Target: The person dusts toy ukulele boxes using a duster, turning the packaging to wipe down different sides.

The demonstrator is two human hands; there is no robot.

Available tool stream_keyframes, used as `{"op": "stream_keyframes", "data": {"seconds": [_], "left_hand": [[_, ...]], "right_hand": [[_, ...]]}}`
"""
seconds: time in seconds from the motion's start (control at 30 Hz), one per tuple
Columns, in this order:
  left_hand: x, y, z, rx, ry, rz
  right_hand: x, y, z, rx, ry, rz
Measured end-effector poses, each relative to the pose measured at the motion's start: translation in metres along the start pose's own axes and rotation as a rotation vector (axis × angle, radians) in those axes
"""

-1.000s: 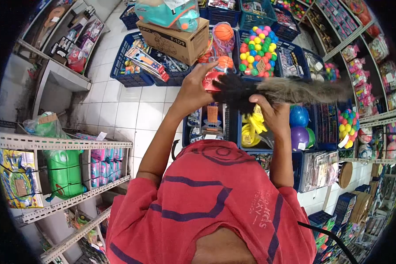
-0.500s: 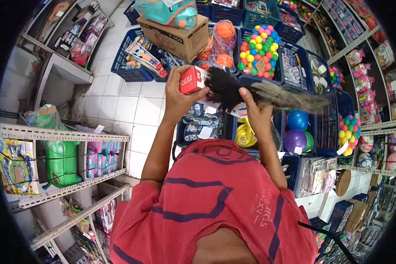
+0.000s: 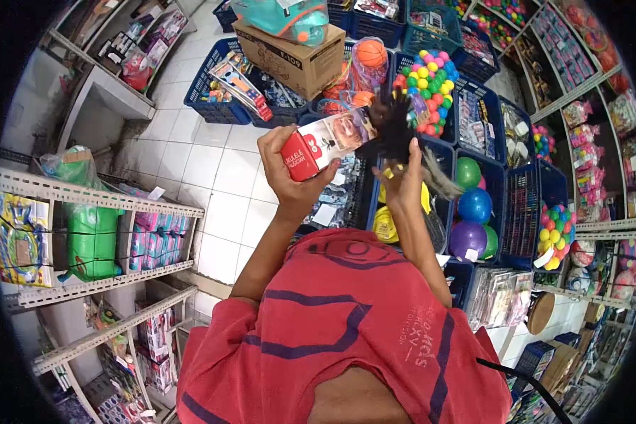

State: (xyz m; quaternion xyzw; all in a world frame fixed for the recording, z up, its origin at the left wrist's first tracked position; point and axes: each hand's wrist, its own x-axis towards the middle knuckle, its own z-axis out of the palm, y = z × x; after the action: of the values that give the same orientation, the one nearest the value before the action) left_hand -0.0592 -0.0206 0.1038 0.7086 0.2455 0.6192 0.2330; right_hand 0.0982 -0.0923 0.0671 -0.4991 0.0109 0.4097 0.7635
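Left hand (image 3: 290, 185) holds a ukulele box (image 3: 332, 141), a black fluffy duster (image 3: 390, 131) at the box's right end.
The left fingers clasp the box's red end; right of the box, the right hand (image 3: 405, 187) has its fingers closed on the duster, partly hidden by fluff. Beyond the box sits a brown carton (image 3: 293, 60); beyond it rightward, coloured balls (image 3: 431, 81).

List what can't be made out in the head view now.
Head: red-and-white box, far end hidden by black tuft.
Head: left hand, some fingertips hidden by the box.
Head: right hand, full grip hidden by the tuft.
Head: teal item, top cut off by upper edge.
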Motion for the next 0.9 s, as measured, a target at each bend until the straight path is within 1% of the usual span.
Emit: {"op": "stream_keyframes", "data": {"seconds": [0.03, 0.07, 0.1, 0.17, 0.2, 0.27, 0.3, 0.33, 0.37, 0.4, 0.43, 0.47, 0.53, 0.6, 0.63, 0.67, 0.73, 0.77, 0.83, 0.87, 0.9], "left_hand": [[0.001, 0.004, -0.001, 0.045, -0.004, 0.024], [0.002, 0.007, -0.001, -0.002, -0.005, 0.058], [0.002, 0.011, 0.001, -0.049, -0.007, 0.092], [-0.001, 0.011, 0.007, -0.14, 0.004, 0.166], [-0.006, 0.017, 0.004, -0.106, -0.06, 0.136], [-0.012, 0.018, 0.011, -0.167, -0.087, 0.234], [-0.015, 0.02, 0.012, -0.108, -0.068, 0.243], [-0.018, 0.019, 0.012, -0.125, -0.097, 0.275], [-0.021, 0.019, 0.013, -0.138, -0.128, 0.271], [-0.024, 0.019, 0.012, -0.15, -0.161, 0.267], [-0.026, 0.021, 0.01, -0.221, -0.23, 0.212], [-0.024, 0.024, 0.003, -0.268, -0.349, 0.14], [-0.024, 0.023, -0.009, -0.378, -0.55, 0.001], [-0.024, 0.018, -0.012, -0.323, -0.608, -0.227], [-0.023, 0.018, -0.012, -0.295, -0.635, -0.343], [-0.018, 0.02, -0.013, -0.16, -0.693, -0.439], [-0.01, 0.011, -0.01, -0.138, -0.851, -0.501], [-0.006, 0.007, -0.006, -0.183, -0.88, -0.535], [0.002, 0.0, 0.001, -0.272, -0.935, -0.606], [0.008, -0.005, 0.007, -0.354, -0.993, -0.7], [0.016, -0.009, 0.012, -0.439, -1.049, -0.797]], "right_hand": [[0.0, 0.0, 0.001, 0.094, -0.062, 0.065], [-0.001, -0.001, 0.001, 0.189, -0.123, 0.129], [-0.001, -0.002, 0.001, 0.219, -0.239, 0.128], [0.002, -0.005, 0.006, 0.337, -0.368, 0.139], [0.004, -0.007, 0.008, 0.397, -0.433, 0.145], [0.003, -0.011, 0.01, 0.415, -0.365, 0.139], [0.004, -0.014, 0.011, 0.423, -0.332, 0.135], [0.007, -0.016, 0.011, 0.431, -0.299, 0.131], [0.047, 0.006, -0.022, 0.501, -0.379, 0.226], [0.045, 0.002, -0.02, 0.473, -0.41, 0.164], [0.044, -0.003, -0.019, 0.444, -0.44, 0.101], [0.042, -0.008, -0.017, 0.416, -0.469, 0.038], [0.035, -0.021, -0.007, 0.38, -0.463, -0.036], [0.031, -0.028, -0.001, 0.343, -0.452, -0.108], [0.033, -0.026, -0.004, 0.364, -0.433, -0.012], [0.034, -0.026, -0.011, 0.334, -0.575, 0.029], [0.027, -0.02, -0.003, 0.275, -0.443, -0.004], [0.032, -0.016, -0.006, 0.275, -0.462, 0.001], [0.023, -0.018, 0.0, 0.212, -0.428, 0.02], [0.018, -0.018, 0.001, 0.18, -0.41, 0.03], [0.015, -0.016, -0.001, 0.157, -0.468, 0.056]]}}
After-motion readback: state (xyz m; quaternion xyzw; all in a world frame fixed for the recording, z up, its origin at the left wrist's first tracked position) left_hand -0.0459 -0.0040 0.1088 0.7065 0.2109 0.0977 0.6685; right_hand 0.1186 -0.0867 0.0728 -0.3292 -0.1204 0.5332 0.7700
